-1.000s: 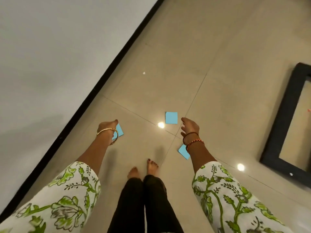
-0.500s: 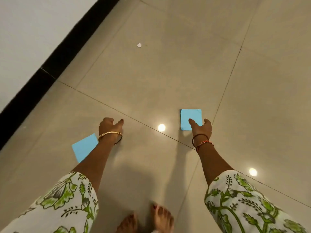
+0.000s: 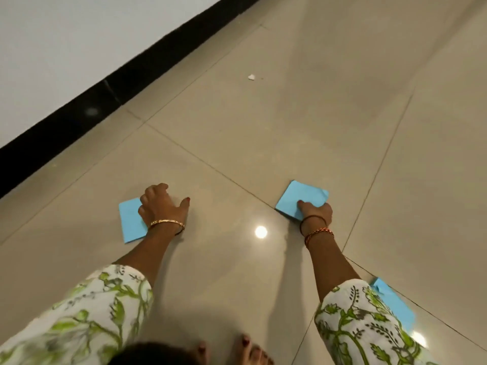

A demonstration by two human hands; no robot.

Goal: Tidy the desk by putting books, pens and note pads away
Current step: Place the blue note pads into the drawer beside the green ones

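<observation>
Both hands now lowered to the floor, left hand [image 3: 162, 206] curled over a half-hidden blue note [image 3: 129, 219], grip unclear, right hand [image 3: 316, 213] pinching another note [image 3: 297, 197], third note [image 3: 395, 304] partly behind the sleeve [image 3: 361, 325]

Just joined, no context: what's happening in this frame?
A person is bent over a tiled floor picking up blue notes. The left hand lies over one blue note; the right hand pinches a second blue note, lifting its edge. A third blue note lies by the right sleeve, untouched.
</observation>
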